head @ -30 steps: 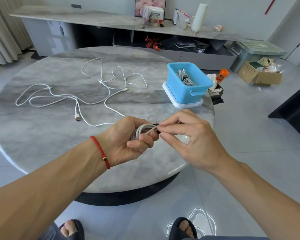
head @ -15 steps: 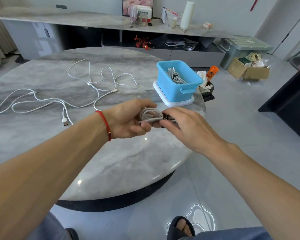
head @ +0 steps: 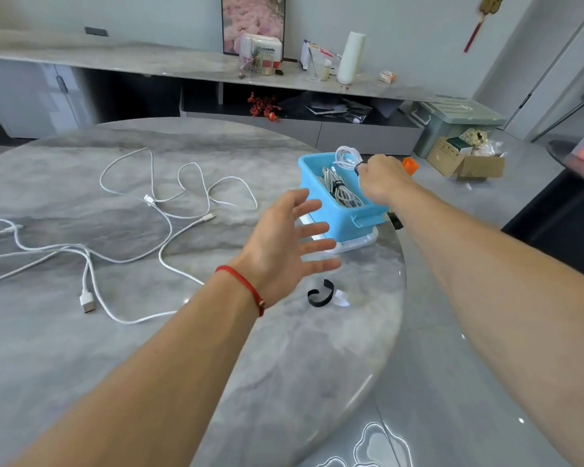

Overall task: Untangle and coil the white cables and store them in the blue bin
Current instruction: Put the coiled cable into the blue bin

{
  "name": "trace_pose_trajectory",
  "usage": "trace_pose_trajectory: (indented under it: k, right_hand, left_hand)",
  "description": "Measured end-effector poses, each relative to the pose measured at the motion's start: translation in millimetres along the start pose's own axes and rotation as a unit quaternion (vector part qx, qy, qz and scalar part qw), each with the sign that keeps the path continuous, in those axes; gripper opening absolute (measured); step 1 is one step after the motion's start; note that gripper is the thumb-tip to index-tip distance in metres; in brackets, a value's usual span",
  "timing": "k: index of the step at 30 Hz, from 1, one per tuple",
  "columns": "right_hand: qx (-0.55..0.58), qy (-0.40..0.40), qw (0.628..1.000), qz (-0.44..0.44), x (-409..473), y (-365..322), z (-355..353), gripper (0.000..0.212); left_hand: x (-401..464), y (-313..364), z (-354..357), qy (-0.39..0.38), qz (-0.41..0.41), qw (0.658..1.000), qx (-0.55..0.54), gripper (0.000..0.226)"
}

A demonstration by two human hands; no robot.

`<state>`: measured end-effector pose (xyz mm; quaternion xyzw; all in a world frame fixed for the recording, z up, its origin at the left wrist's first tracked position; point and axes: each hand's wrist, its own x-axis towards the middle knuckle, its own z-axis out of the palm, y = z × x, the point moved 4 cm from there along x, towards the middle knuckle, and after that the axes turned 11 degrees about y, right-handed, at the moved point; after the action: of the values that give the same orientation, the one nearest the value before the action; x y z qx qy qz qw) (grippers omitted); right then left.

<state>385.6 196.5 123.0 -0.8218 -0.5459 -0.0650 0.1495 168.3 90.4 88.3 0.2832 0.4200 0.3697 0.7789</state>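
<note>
Right hand [head: 380,178] gripping coiled cable [head: 348,156] directly above blue bin [head: 343,224]; left hand [head: 284,247] spread, holding nothing, nearer the loose white cables [head: 162,210] sprawled leftward across table [head: 216,348].

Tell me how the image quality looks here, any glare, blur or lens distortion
Head view: wide-angle bending curves the sideboard and table edge; bright glare spots near the table's front edge; left hand fingers slightly motion-blurred; right hand and coiled cable fairly sharp.

Coiled white cable [head: 346,157] above blue bin [head: 343,220] — loose cables [head: 162,210] sprawl tableward.
</note>
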Motion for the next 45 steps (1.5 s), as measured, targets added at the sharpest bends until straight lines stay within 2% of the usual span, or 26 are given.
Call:
trace_pose_trajectory:
  k: [7,11,13,15,17,21,24,27,29,30,32,33,35,37,39,41,43,45]
  right_hand:
    - [-0.061,0.016,0.996,-0.061,0,-6,26,0.031]
    - [0.021,0.088,0.993,-0.079,-1,11,28,0.035]
    - [0.042,0.039,0.994,-0.098,-2,15,33,0.037]
    - [0.043,-0.046,0.995,-0.081,-5,15,38,0.050]
    - [0.014,-0.098,0.993,-0.069,-6,13,39,0.065]
    - [-0.076,-0.101,0.991,-0.048,3,8,39,0.085]
    - [-0.098,-0.150,0.984,-0.001,8,11,43,0.100]
    - [-0.162,-0.174,0.971,-0.012,9,7,38,0.103]
    - [-0.187,-0.153,0.970,-0.005,5,-4,34,0.091]
    - [-0.191,-0.115,0.975,0.002,2,-12,31,0.084]
    - [-0.179,-0.004,0.984,0.004,-10,-34,26,0.071]
    - [-0.160,0.061,0.985,-0.021,-20,-50,23,0.063]
    - [-0.098,0.167,0.973,-0.127,-48,-86,23,0.042]
    - [-0.011,0.174,0.963,-0.207,-82,-124,29,0.027]
    - [0.079,0.061,0.969,-0.228,-119,-160,47,0.023]
    - [0.110,-0.085,0.958,-0.249,-156,-189,73,0.025]
    - [0.066,-0.128,0.924,-0.353,-191,-210,88,0.032]
    - [0.036,-0.122,0.905,-0.405,-208,-209,99,0.036]
  left_hand:
    - [12,6,-2,-0.010,0.023,0.999,-0.041,0.040]
    - [11,6,-7,0.001,0.025,0.999,-0.043,0.038]
    - [11,7,-9,0.007,0.023,0.999,-0.044,0.037]
    - [12,7,-12,0.015,0.022,0.999,-0.043,0.036]
    - [13,7,-13,0.025,0.022,0.998,-0.044,0.035]
    - [13,5,-17,0.038,0.015,0.999,-0.026,0.034]
    - [12,3,-24,0.049,0.007,0.999,-0.009,0.032]
    - [9,7,-32,0.110,0.035,0.993,-0.024,0.026]
    - [7,15,-45,0.193,0.074,0.977,-0.050,0.022]
    - [6,18,-53,0.230,0.087,0.968,-0.058,0.020]
    - [7,22,-71,0.283,0.093,0.953,-0.059,0.016]
    - [5,24,-82,0.305,0.092,0.946,-0.052,0.015]
    - [2,25,-101,0.337,0.088,0.937,-0.013,0.016]
    - [-4,29,-116,0.357,0.102,0.928,0.041,0.018]
    - [-13,34,-135,0.369,0.109,0.918,0.090,0.021]
    - [-22,37,-158,0.370,0.121,0.905,0.174,0.020]
    - [-31,39,-184,0.360,0.137,0.863,0.328,0.021]
    - [-41,36,-202,0.343,0.129,0.794,0.485,0.027]
